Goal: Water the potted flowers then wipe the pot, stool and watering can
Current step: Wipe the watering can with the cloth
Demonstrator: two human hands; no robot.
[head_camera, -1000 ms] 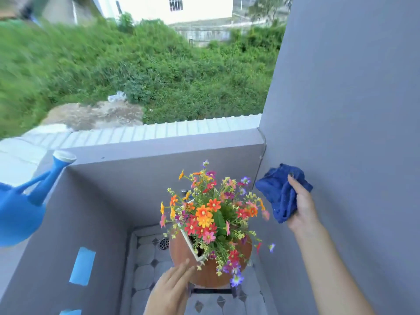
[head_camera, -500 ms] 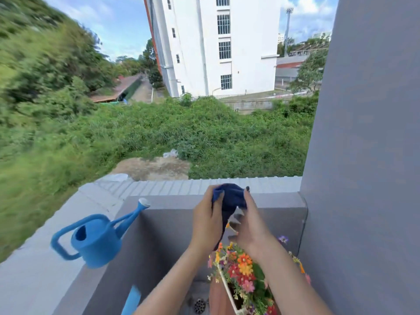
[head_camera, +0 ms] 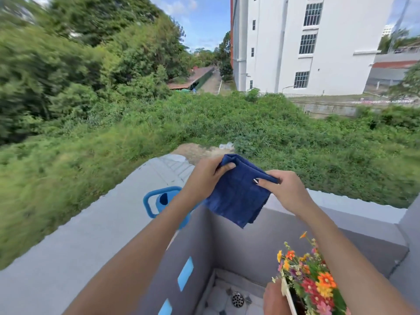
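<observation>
Both hands hold a dark blue cloth (head_camera: 236, 196) spread in front of me, above the balcony corner. My left hand (head_camera: 204, 176) pinches its upper left corner and my right hand (head_camera: 284, 187) pinches the upper right corner. The blue watering can (head_camera: 159, 201) stands on the grey parapet ledge (head_camera: 95, 235), partly hidden behind my left forearm. At the lower right are the colourful flowers (head_camera: 311, 283) in a brown pot (head_camera: 272, 298), only partly in frame. The stool is not visible.
A grey wall (head_camera: 409, 258) rises at the right edge. Below lies a tiled floor with a round drain (head_camera: 238, 299). Blue tape patches (head_camera: 185, 273) mark the inner parapet wall. Beyond the ledge are grass, trees and a white building.
My head has turned up and left. My left hand left the pot and joined the right on the cloth, which went from bunched to spread open between both hands.
</observation>
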